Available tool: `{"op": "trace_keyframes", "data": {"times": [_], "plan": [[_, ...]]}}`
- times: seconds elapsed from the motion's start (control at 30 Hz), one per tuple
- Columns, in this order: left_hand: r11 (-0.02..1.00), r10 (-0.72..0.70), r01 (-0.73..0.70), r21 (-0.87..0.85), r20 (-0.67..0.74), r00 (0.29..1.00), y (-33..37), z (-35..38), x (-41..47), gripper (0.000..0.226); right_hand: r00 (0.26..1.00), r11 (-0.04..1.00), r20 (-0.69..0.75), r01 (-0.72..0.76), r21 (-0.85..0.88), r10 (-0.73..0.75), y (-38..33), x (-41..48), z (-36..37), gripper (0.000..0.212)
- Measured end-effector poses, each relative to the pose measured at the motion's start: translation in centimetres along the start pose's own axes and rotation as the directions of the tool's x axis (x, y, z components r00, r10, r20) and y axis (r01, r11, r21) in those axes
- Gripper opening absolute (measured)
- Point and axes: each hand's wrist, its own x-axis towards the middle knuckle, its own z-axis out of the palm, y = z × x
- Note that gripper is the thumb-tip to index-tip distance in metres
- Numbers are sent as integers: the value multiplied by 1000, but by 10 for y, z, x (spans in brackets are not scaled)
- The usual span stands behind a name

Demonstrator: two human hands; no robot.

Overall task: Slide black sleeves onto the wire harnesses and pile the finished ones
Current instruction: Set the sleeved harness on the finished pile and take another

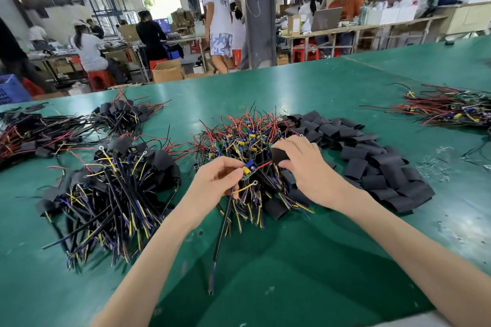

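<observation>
Green matting covers your table (332, 93), strewn with piles: bare harnesses (247, 135) in the middle, loose sleeves (372, 159) to the right, finished ones (117, 188) to the left. Your left hand (215, 183) pinches a harness (248, 170) above the middle pile; your right hand (303, 162) grips a black sleeve (279, 155) on its red wire. Behind, people work at benches in a workshop.
</observation>
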Motion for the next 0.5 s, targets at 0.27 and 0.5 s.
{"op": "trace_keyframes", "data": {"times": [0.27,0.5], "plan": [[992,110,-105,73,-76,991,-2,13,-1,15,992,991,26,124,54,-125,-11,-1,3,31],[996,84,-80,41,-124,989,-6,10,1,10,992,990,48,116,80,-120,-13,-1,0,37]]}}
